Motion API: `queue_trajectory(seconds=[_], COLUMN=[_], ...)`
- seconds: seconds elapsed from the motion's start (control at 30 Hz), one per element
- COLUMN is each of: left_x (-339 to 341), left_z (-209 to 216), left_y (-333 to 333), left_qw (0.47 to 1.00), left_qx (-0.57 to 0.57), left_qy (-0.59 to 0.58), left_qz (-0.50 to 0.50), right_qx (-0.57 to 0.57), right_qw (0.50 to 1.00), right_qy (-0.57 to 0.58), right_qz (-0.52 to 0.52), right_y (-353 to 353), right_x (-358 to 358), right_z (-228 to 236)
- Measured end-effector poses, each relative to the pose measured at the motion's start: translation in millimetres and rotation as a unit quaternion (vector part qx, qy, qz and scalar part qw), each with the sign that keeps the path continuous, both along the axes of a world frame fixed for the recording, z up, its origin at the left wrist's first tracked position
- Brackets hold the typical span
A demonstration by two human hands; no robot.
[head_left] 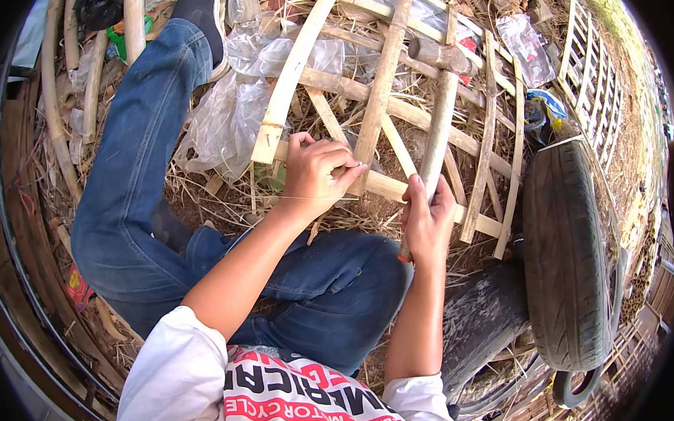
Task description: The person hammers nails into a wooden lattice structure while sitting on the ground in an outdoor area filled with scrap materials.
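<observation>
My left hand (320, 169) pinches a probable nail (362, 164). My right hand (429, 217) grips the hammer (440, 113). Lattice slats (383, 75) already cross; fastening seems unfinished.

Tiny pale bit (361, 164) in the pinch of my left hand (321, 169), at the slatted frame (381, 82)'s near edge: too small to name. My right hand (429, 217) covers a stretch of the hammer (440, 117) handle. Frame's far edge runs out of view at top; so does my shoe (202, 23). Other foot (172, 225) partly behind my leg. Clear plastic (226, 125) goes under the frame's left side, extent unclear. Shirt (170, 379) cut off at bottom.
</observation>
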State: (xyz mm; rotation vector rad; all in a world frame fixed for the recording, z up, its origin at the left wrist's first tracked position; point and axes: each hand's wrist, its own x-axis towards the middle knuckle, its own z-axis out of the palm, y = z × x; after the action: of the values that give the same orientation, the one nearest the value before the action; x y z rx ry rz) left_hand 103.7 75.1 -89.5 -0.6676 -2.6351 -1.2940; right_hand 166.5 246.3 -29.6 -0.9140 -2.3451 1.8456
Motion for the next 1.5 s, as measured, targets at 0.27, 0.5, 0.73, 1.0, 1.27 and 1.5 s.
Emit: queue_trajectory(seconds=[0.27, 0.5, 0.73, 1.0, 1.27, 1.5], left_x=[0.7, 0.5, 1.5, 1.8, 0.3, 5.5], left_z=[-0.7, -0.9, -2.2, -6.6, -5.5, -8.4], left_y=[-2.5, 0.9, 0.0, -3.0, -3.1, -4.7], left_qw=[1.0, 0.999, 0.999, 0.999, 0.999, 0.998], left_qx=[0.016, 0.028, 0.041, 0.027, 0.04, 0.049], left_qy=[0.011, 0.012, 0.023, 0.016, 0.024, 0.023], left_qz=[0.012, 0.01, 0.013, 0.011, 0.015, 0.014], right_qx=[0.216, 0.219, 0.261, 0.291, 0.287, 0.309], right_qw=[0.97, 0.96, 0.953, 0.938, 0.938, 0.927], right_qy=[-0.066, -0.102, -0.028, -0.041, -0.095, -0.107], right_qz=[0.093, 0.144, 0.152, 0.183, 0.168, 0.186], right_y=[3.4, -11.1, -23.9, -30.7, -36.1, -35.6], right_x=[75.7, 100.9, 114.9, 116.9, 109.5, 113.6], right_z=[57.1, 77.7, 83.8, 85.7, 94.3, 92.4])
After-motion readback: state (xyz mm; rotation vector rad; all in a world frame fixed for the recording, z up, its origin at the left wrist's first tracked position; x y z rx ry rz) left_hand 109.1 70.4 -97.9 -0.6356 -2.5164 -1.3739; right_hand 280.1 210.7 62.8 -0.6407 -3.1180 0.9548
